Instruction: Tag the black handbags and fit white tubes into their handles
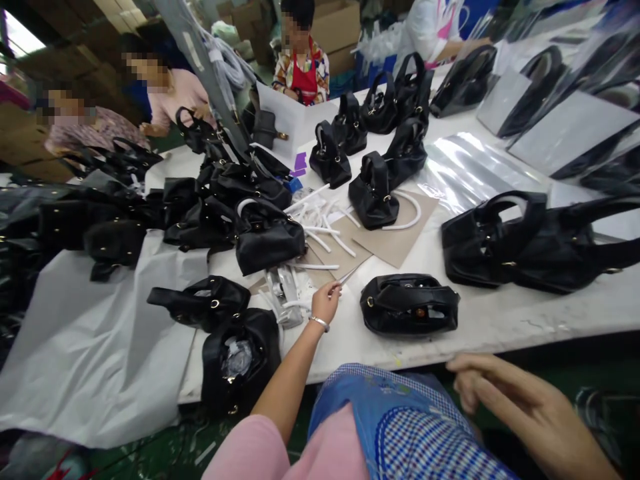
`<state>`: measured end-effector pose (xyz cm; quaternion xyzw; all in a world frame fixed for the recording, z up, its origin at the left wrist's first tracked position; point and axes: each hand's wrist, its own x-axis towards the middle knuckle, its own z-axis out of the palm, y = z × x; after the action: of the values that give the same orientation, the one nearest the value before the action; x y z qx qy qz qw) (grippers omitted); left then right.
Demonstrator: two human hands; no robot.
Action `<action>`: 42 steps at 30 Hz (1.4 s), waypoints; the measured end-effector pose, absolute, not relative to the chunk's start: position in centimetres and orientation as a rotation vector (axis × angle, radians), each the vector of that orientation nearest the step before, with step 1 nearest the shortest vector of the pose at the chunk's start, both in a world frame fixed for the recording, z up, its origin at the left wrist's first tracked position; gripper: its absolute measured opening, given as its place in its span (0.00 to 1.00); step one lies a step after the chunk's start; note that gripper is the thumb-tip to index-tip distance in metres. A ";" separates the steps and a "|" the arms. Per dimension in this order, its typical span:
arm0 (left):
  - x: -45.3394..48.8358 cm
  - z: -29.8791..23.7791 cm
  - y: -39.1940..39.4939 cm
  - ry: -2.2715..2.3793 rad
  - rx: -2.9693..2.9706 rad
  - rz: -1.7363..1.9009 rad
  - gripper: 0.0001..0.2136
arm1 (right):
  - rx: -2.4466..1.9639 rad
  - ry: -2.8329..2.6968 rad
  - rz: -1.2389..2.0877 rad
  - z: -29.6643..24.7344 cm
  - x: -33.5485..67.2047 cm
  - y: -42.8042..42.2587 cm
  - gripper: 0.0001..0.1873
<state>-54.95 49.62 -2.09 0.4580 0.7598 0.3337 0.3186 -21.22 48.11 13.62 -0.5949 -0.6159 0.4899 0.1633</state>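
Observation:
My left hand (326, 303), with a silver bangle at the wrist, reaches over the table. Its fingers pinch the end of a thin pale strip or card (349, 275), whose kind I cannot make out. Just right of it a black handbag (410, 305) rests on the table, its top showing something orange inside. Beyond the fingers are brown cardboard sheets (395, 237) and a heap of white tubes (320, 233). My right hand (500, 393), slightly blurred, hangs below the table's front edge, fingers apart and loosely bent, with nothing visible in it.
Black handbags (270, 237) crowd the left and back; larger ones (520, 247) stand at the right. Clear plastic sheets (475, 170) lie farther back. White paper (100, 333) drapes over the left edge. A grey post (205, 67) rises at the far side, where several people sit or stand.

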 end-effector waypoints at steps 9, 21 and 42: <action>-57.1 -3.4 43.9 1.976 1.173 0.326 0.06 | -1.764 -1.678 1.894 2.4 -20.9 46.9 0.27; -56.1 -3.5 41.2 2.429 1.111 0.345 0.26 | -1.486 -1.992 1.950 2.3 -25.3 47.1 0.22; -57.5 -3.6 44.1 2.509 1.210 -0.124 0.23 | -1.395 -2.164 1.804 2.3 -24.4 47.9 0.21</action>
<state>-57.49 44.06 -3.65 0.4273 0.8858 -0.0436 0.1757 -24.39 47.87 2.30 -0.4436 -0.6884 0.5739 -0.0009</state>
